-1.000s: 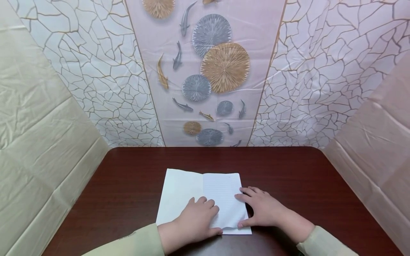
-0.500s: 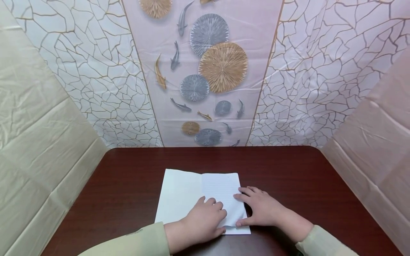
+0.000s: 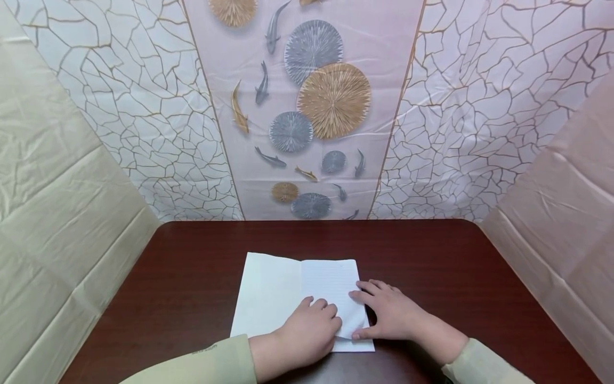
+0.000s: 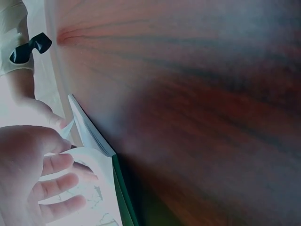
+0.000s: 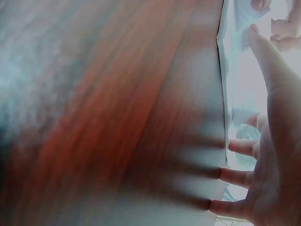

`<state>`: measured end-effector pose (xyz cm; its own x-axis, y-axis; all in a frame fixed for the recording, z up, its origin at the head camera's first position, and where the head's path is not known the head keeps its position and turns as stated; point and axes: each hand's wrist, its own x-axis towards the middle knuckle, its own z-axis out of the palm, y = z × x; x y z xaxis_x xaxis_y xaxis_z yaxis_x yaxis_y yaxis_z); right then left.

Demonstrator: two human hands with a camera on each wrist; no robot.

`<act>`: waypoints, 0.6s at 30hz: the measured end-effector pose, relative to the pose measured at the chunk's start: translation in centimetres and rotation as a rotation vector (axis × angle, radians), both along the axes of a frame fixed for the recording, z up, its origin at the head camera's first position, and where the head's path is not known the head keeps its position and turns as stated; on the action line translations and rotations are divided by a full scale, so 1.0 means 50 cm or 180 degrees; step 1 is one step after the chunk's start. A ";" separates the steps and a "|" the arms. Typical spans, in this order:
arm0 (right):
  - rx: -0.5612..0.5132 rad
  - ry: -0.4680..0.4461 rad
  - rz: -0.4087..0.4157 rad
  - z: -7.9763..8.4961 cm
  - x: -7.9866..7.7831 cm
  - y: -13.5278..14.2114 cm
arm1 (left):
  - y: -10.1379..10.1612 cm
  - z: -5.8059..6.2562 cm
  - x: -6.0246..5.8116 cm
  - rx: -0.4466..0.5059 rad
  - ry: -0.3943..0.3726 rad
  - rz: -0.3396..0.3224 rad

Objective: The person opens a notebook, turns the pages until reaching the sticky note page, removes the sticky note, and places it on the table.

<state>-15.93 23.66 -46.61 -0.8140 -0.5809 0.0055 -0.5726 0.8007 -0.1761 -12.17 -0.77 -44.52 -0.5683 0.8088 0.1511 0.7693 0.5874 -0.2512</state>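
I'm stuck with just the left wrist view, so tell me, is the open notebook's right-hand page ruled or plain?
Observer: Ruled. In the head view, the right-hand page is faintly lined.
Operator: And facing it?
Observer: The left-hand side looks plain from the head camera.
Operator: What about the right hand, are its fingers bunched together?
Observer: No, the right wrist view shows them spread apart.
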 end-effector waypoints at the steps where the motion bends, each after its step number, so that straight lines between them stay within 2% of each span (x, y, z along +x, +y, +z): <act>1: -0.0004 -0.0005 0.0007 0.000 0.000 0.000 | 0.000 0.000 0.001 -0.0005 -0.0003 0.0001; 18: 0.0004 -0.0096 0.0002 -0.006 0.002 0.006 | 0.004 -0.010 0.001 -0.0046 0.0017 0.0028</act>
